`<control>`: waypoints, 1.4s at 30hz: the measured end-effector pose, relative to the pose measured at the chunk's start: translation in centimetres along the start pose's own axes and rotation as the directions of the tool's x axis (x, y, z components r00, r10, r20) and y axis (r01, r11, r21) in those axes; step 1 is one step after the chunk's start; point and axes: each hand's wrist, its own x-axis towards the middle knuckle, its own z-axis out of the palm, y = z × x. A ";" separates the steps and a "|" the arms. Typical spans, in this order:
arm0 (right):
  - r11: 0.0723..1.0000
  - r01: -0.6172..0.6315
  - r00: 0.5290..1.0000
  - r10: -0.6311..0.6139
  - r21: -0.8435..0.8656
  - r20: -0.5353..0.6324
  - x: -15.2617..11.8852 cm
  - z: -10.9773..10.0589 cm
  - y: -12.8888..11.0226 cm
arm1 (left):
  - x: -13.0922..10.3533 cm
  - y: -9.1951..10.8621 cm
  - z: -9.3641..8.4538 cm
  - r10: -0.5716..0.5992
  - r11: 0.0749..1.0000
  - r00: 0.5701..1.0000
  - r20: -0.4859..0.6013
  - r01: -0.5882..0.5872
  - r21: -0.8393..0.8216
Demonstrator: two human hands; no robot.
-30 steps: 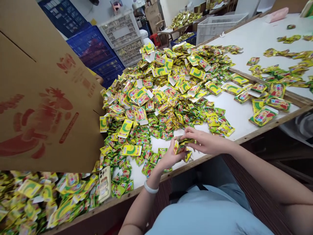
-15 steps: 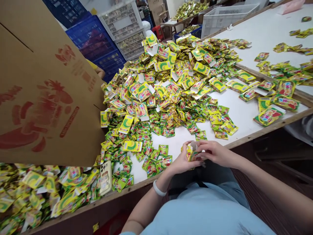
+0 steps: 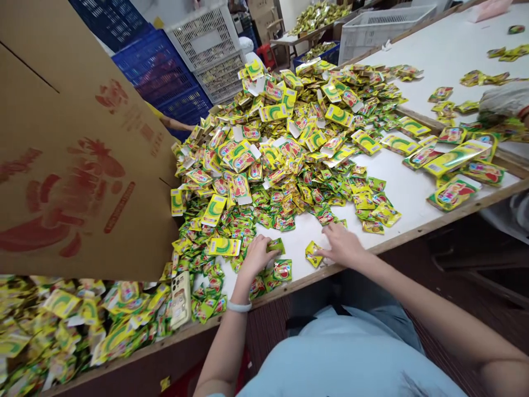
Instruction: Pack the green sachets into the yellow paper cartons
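Note:
My left hand reaches over the near part of the table, thumb and fingers apart around a green candy sachet. Just below it lies another green sachet with a red fruit print. My right hand is spread low over the white tabletop. Its thumb is at a yellow sachet, while its fingertips reach green sachets at the edge of the heap. Whether either hand grips a sachet firmly is not clear.
A large heap of yellow candy boxes and sachets covers the table. A big carton stands at left, beside a phone. At right, a yellow box lies on others near another person's sleeve. Crates stand behind.
The small open box has left my hands, which have moved apart and down to the sachets. A yellow box now lies atop the right-hand group. Another person's sleeve has appeared at right.

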 end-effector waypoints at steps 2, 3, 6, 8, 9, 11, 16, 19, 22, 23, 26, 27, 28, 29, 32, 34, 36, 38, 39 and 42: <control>0.998 0.024 0.999 -0.027 0.063 0.042 0.5 2.2 -1.7 | 0.3 0.2 0.5 -0.006 0.995 0.999 -0.043 0.001 -0.104; 0.995 0.032 0.998 -0.036 0.096 0.043 0.6 2.7 -2.0 | 0.4 0.2 0.6 -0.014 0.986 0.998 -0.058 0.004 -0.165; 0.977 0.070 0.996 -0.079 0.203 0.033 1.1 2.5 -1.4 | 0.5 0.2 1.4 -0.036 0.936 0.997 -0.061 0.012 -0.352; 0.884 0.057 0.997 -0.075 0.464 0.021 1.3 1.8 -1.0 | 0.3 0.8 2.4 -0.037 0.888 0.997 -0.067 0.002 -0.460; 0.760 0.029 0.999 -0.049 0.650 0.013 1.5 1.6 -1.1 | 0.2 1.4 3.2 -0.036 0.859 0.996 -0.082 -0.011 -0.512; 0.368 -0.025 0.999 0.053 0.930 0.006 1.7 1.6 -1.9 | -0.3 3.0 4.9 -0.052 0.762 0.991 -0.125 -0.041 -0.646; 0.079 0.035 0.951 0.305 0.996 -0.057 1.8 3.1 -4.8 | -1.9 7.5 8.4 -0.127 0.401 0.975 -0.182 -0.117 -0.909; 0.136 0.078 0.932 0.342 0.988 -0.121 1.5 3.6 -5.2 | -2.4 8.7 8.8 -0.153 0.341 0.965 -0.211 -0.149 -0.928; 0.356 0.096 0.911 0.345 0.930 -0.226 1.0 3.6 -4.7 | -2.5 8.4 8.9 -0.135 0.384 0.964 -0.229 -0.162 -0.909; 0.419 0.096 0.912 0.327 0.903 -0.249 0.8 3.5 -4.5 | -2.5 8.1 9.1 -0.119 0.414 0.964 -0.237 -0.169 -0.894; 0.416 0.087 0.977 0.142 0.905 -0.159 0.5 3.5 -3.8 | -2.4 7.0 9.5 -0.033 0.606 0.943 -0.332 -0.245 -0.757; 0.394 0.077 0.992 0.058 0.916 -0.108 0.4 3.4 -3.6 | -2.4 6.4 9.3 0.003 0.701 0.923 -0.385 -0.276 -0.657; 0.395 0.073 0.997 -0.007 0.916 -0.077 0.4 3.3 -3.3 | -2.5 5.7 8.7 0.043 0.806 0.893 -0.449 -0.296 -0.512; 0.429 0.085 0.996 -0.044 0.899 -0.073 0.4 3.0 -3.0 | -2.5 4.8 7.8 0.087 0.894 0.856 -0.509 -0.293 -0.339; 0.668 0.198 0.978 -0.090 0.717 -0.187 0.5 2.1 -1.1 | -3.0 1.2 2.9 0.205 0.978 0.778 -0.595 -0.183 0.098; 0.809 0.250 0.962 -0.145 0.531 -0.231 0.5 1.5 0.5 | -3.3 -1.8 -1.1 0.207 0.977 0.812 -0.545 -0.138 0.164; 0.896 0.226 0.966 -0.156 0.383 -0.206 0.4 1.3 1.9 | -3.4 -4.5 -4.4 0.129 0.908 0.912 -0.389 0.049 0.416; 0.940 0.157 0.980 -0.109 0.302 -0.169 0.2 1.4 2.8 | -3.2 -6.5 -6.6 0.044 0.830 0.963 -0.266 0.113 0.546; 0.947 0.127 0.984 -0.082 0.295 -0.160 0.1 1.5 3.1 | -3.0 -7.1 -7.4 0.031 0.833 0.972 -0.234 0.104 0.543; 0.910 0.098 0.986 -0.033 0.403 -0.166 0.0 1.4 3.2 | -2.1 -7.8 -8.6 0.071 0.927 0.968 -0.239 0.024 0.374</control>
